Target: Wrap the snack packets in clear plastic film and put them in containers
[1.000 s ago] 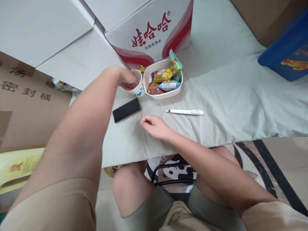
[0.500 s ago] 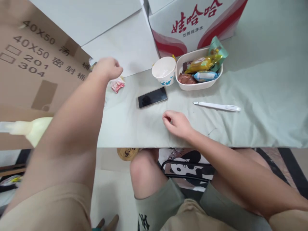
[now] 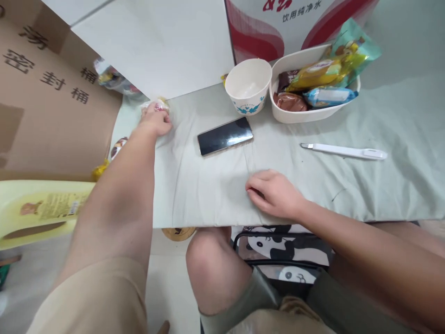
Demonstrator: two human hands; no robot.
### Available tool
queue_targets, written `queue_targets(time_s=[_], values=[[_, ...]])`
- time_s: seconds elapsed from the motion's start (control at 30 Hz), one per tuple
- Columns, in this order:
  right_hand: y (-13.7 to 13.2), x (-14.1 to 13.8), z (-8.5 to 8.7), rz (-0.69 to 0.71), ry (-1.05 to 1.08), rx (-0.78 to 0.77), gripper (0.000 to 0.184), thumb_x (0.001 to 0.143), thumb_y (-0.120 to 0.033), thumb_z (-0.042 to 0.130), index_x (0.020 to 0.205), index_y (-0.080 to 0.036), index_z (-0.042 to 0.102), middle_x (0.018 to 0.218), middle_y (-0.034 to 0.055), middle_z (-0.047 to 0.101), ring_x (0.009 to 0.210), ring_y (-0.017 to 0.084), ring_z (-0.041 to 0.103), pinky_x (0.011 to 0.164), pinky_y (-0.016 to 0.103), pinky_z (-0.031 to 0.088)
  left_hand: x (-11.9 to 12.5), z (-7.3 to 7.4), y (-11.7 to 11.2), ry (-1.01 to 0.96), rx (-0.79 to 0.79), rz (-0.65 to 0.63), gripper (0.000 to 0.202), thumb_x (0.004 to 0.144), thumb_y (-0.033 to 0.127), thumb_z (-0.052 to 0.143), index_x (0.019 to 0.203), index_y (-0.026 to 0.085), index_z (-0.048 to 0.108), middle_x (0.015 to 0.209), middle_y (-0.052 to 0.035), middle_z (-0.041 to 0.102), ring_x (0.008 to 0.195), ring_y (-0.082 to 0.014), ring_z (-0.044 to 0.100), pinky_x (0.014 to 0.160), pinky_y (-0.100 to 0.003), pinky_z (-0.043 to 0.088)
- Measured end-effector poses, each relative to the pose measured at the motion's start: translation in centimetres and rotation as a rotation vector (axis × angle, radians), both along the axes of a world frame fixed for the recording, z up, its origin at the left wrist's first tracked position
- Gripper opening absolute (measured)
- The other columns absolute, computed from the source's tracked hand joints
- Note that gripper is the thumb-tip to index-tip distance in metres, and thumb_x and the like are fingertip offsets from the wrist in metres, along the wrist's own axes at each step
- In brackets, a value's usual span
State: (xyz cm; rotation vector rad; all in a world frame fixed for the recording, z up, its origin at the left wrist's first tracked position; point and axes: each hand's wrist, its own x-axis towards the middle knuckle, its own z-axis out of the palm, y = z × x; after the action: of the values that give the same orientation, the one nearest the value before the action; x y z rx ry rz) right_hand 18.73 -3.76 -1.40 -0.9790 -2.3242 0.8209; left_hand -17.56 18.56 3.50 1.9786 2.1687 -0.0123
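On the left of the table, my left hand (image 3: 157, 121) reaches out with curled fingers over a small clear wrapper packet with red on it (image 3: 160, 105). Its fingertips press on that packet and are partly hidden. My right hand (image 3: 274, 194), loosely closed with nothing showing in it, rests near the table's front edge. Between the hands and further back lies a black phone (image 3: 225, 136). A white paper cup (image 3: 247, 86) with blue print stands behind the phone. Beside it, a white tub (image 3: 295, 117) holds several wrapped snacks. A white craft knife (image 3: 342, 150) lies to the right.
A cardboard box (image 3: 52, 125) stands at the left, and a white and red carton (image 3: 271, 32) stands behind the cup. More packets (image 3: 114, 79) lie by the cardboard. A yellow bottle (image 3: 45, 206) is at lower left. The green cloth (image 3: 215, 199) ends above my knees.
My left hand has come down from above the table onto the red and clear packet. The view has shifted closer and lower. My right hand stays resting on the cloth.
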Motion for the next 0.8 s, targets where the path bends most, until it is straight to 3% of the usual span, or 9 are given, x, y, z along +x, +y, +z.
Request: queue_targets(time_s=[0.13, 0.23, 0.3, 0.4, 0.5, 0.6, 0.7, 0.8], values=[[0.0, -0.1, 0.0, 0.009, -0.031, -0.011, 0.024, 0.097, -0.023, 0.042, 0.084, -0.018, 0.062, 0.079, 0.0068, 0.066, 0.072, 0.019, 0.056, 0.078, 0.035, 0.038, -1.0, 1.0, -2.0, 0.146, 0.014, 0.049, 0.045, 0.079, 0.015, 0.066, 0.124, 0.017, 0.067, 0.169, -0.0024, 0.031, 0.139, -0.0231, 0.049, 0.124, -0.042, 0.032], [-0.1, -0.1, 0.0, 0.006, -0.056, -0.025, 0.025, 0.097, -0.024, 0.041, 0.086, -0.018, 0.062, 0.082, 0.0079, 0.068, 0.076, 0.020, 0.057, 0.080, 0.036, 0.038, -2.1, 2.2, -4.4, 0.090, 0.122, 0.086, 0.044, 0.081, 0.017, 0.066, 0.125, 0.017, 0.063, 0.155, -0.0031, 0.049, 0.136, -0.0208, 0.048, 0.123, -0.040, 0.032], [-0.2, -0.1, 0.0, 0.012, -0.079, -0.032, 0.025, 0.096, -0.024, 0.040, 0.087, -0.018, 0.063, 0.085, 0.0090, 0.070, 0.078, 0.021, 0.058, 0.081, 0.038, 0.037, -2.4, 3.0, -6.1, -0.039, 0.265, 0.205, 0.040, 0.078, 0.022, 0.073, 0.117, 0.020, 0.062, 0.137, -0.0004, 0.061, 0.128, -0.0214, 0.051, 0.120, -0.042, 0.035], [-0.3, 0.0, 0.3, 0.012, -0.075, -0.037, 0.024, 0.095, -0.024, 0.040, 0.087, -0.019, 0.062, 0.089, 0.0099, 0.071, 0.081, 0.021, 0.060, 0.082, 0.038, 0.036, -1.6, 4.3, -8.7, -0.483, 0.499, 0.398, 0.045, 0.072, 0.036, 0.084, 0.104, 0.027, 0.054, 0.120, 0.0103, 0.064, 0.114, -0.0183, 0.055, 0.103, -0.040, 0.046], [-0.8, 0.2, 0.7, 0.037, 0.007, -0.005, 0.022, 0.093, -0.025, 0.042, 0.086, -0.020, 0.062, 0.087, 0.0100, 0.071, 0.084, 0.023, 0.060, 0.082, 0.039, 0.037, 1.7, 5.5, -11.4, -1.040, 0.530, 0.421, 0.061, 0.056, 0.037, 0.094, 0.093, 0.029, 0.046, 0.104, 0.0189, 0.066, 0.108, -0.0150, 0.058, 0.091, -0.034, 0.044], [-1.2, 0.6, 1.0, 0.015, 0.185, -0.012, 0.020, 0.092, -0.027, 0.044, 0.090, -0.020, 0.062, 0.089, 0.0101, 0.071, 0.086, 0.024, 0.061, 0.084, 0.040, 0.042, 6.4, 5.9, -14.7, -1.396, 0.437, 0.352, 0.065, 0.046, 0.025, 0.095, 0.093, 0.033, 0.051, 0.091, 0.0174, 0.070, 0.097, -0.0129, 0.063, 0.083, -0.029, 0.046], [-0.8, 1.0, 0.9, -0.127, 0.430, -0.145, 0.026, 0.092, -0.035, 0.050, 0.110, -0.020, 0.061, 0.106, 0.0121, 0.071, 0.097, 0.024, 0.064, 0.090, 0.041, 0.048, 11.2, 4.7, -18.0, -1.490, 0.243, 0.230, 0.056, 0.053, 0.029, 0.092, 0.099, 0.035, 0.061, 0.104, 0.0082, 0.075, 0.098, -0.0163, 0.069, 0.083, -0.032, 0.054], [0.2, 1.4, 0.6, -0.208, 0.654, -0.302, 0.058, 0.088, -0.049, 0.060, 0.137, -0.020, 0.048, 0.140, 0.0169, 0.061, 0.119, 0.027, 0.062, 0.098, 0.044, 0.052, 15.4, 2.1, -20.0, -1.536, 0.037, 0.145, 0.048, 0.053, 0.033, 0.092, 0.093, 0.027, 0.066, 0.086, 0.0002, 0.074, 0.080, -0.0185, 0.071, 0.078, -0.035, 0.059]])
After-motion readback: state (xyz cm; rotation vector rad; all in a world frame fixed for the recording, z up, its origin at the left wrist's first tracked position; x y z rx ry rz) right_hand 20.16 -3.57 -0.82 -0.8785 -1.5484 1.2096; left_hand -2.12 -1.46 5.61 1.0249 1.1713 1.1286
